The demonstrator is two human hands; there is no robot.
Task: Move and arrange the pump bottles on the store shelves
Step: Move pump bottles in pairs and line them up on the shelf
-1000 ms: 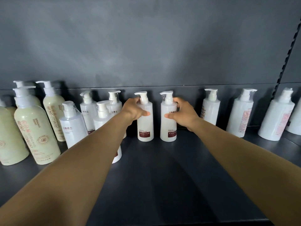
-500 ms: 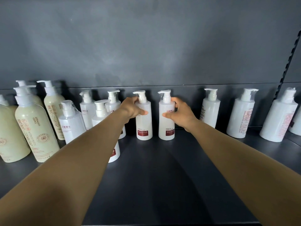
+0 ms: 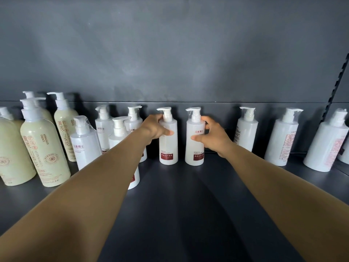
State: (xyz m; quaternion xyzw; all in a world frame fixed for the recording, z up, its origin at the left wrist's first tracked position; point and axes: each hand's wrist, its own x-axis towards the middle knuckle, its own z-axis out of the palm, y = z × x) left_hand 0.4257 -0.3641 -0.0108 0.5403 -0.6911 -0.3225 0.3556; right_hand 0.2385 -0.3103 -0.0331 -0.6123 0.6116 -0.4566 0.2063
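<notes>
I have both arms stretched out over the dark shelf [image 3: 179,214], reaching to the back row. My left hand [image 3: 155,127] wraps the shoulder of a white conditioner bottle [image 3: 168,146], thumb across its front and fingers curled round behind the pump neck, so that grip is closed on it. My right hand [image 3: 213,136] does the same on the neighbouring white bottle [image 3: 194,146]: thumb pressed on the front just under the printed name, fingers hooked round the far side near the pump. Both bottles stand upright on the shelf, side by side with a narrow gap between them, close to the grey back panel [image 3: 170,53], red labels facing me.

To my left sits a cluster of white pump bottles [image 3: 85,144], two rows deep, one partly hidden behind my left forearm. Further left are the taller pale green bottles [image 3: 43,148] with brown lettering, also upright and crowded together. To my right three more white bottles [image 3: 281,140] stand spaced apart along the back, their printed sides turned partly away. A slotted upright rail [image 3: 336,87] runs down the right edge.
</notes>
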